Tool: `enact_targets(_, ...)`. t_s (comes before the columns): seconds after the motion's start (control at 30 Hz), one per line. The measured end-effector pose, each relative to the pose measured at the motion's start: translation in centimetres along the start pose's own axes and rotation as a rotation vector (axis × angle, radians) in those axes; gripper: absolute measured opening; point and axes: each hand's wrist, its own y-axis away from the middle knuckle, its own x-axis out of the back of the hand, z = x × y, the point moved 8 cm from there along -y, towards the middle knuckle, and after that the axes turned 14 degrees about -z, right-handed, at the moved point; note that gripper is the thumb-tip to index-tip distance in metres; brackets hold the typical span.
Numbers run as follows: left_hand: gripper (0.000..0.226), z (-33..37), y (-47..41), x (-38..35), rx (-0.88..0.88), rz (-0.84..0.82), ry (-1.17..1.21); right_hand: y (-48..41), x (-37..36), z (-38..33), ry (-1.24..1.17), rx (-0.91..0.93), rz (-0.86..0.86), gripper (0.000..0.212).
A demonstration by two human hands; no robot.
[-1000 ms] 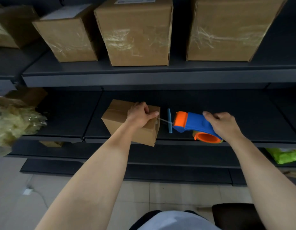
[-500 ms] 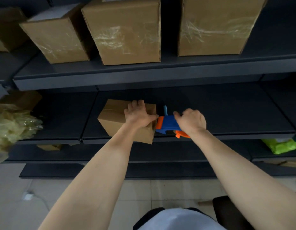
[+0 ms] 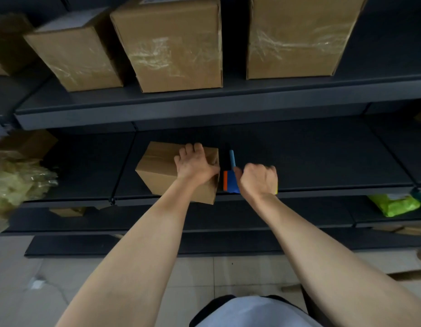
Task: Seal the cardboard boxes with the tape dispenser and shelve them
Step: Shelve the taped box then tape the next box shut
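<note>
A small cardboard box (image 3: 157,172) sits at the front edge of the middle shelf (image 3: 322,190). My left hand (image 3: 195,165) rests on its top right corner, fingers curled over the top and thumb against the right side. My right hand (image 3: 258,180) grips the blue and orange tape dispenser (image 3: 229,181), held upright right beside the box's right face. The hand hides most of the dispenser; a light blue blade bar sticks up above it.
Three larger taped cardboard boxes (image 3: 174,43) stand on the upper shelf (image 3: 204,109). A crumpled plastic bag (image 3: 18,182) lies at the left, a green packet (image 3: 393,204) on the lower shelf at the right. Tiled floor lies below.
My right hand brought the dispenser left, from a gap away to right against the box's side, and turned it upright. My left hand stayed on the box.
</note>
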Motion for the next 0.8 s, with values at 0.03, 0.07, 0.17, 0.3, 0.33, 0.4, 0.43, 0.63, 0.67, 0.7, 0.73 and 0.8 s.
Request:
enact_targets(0.03,0.079,0.0,0.2,0.1,-0.01,0.005,0.0,0.3,0.0,0.4,-0.018,-0.01,0.006,0.046)
enact_targets(0.07,0.075,0.0,0.3,0.2,-0.017,-0.001,0.003,0.5,0.3,0.9,-0.042,-0.024,0.036,0.047)
enact_targets(0.17,0.05,-0.8,0.3,0.7,-0.024,-0.093,0.17,0.6,1.8,3.2,-0.122,-0.112,0.143,0.051)
enact_targets(0.3,0.022,-2.4,0.8,0.8,-0.057,-0.214,0.539,-0.7,1.5,7.0,-0.276,-0.261,0.127,0.05)
enact_targets(0.33,0.021,-2.3,1.1,0.9,-0.075,-0.216,0.555,-1.0,1.0,7.8,-0.301,-0.293,0.098,0.048)
enact_targets(0.4,0.034,-1.9,1.4,0.6,-0.081,-0.206,0.477,-1.5,-0.3,8.7,-0.287,-0.336,0.031,0.046)
enact_targets(0.43,0.042,-1.6,1.4,0.5,-0.059,-0.187,0.374,-1.7,-0.9,8.9,-0.26,-0.347,-0.003,0.045)
enact_targets(0.63,0.061,0.1,1.8,0.7,0.026,0.013,0.057,-2.1,-3.6,8.7,-0.091,-0.363,-0.17,0.04)
enact_targets(0.67,0.062,0.2,1.9,0.6,0.03,0.034,0.054,-2.2,-3.8,8.5,-0.082,-0.363,-0.181,0.04)
enact_targets(0.7,0.062,0.3,2.1,0.5,0.036,0.058,0.044,-2.2,-4.0,8.4,-0.081,-0.368,-0.198,0.041)
enact_targets(0.73,0.063,0.6,2.3,0.4,0.042,0.084,0.03,-2.2,-4.3,8.4,-0.082,-0.377,-0.22,0.041)
enact_targets(0.8,0.065,1.2,2.8,0.2,0.05,0.127,0.005,-2.2,-4.8,8.3,-0.069,-0.393,-0.258,0.042)
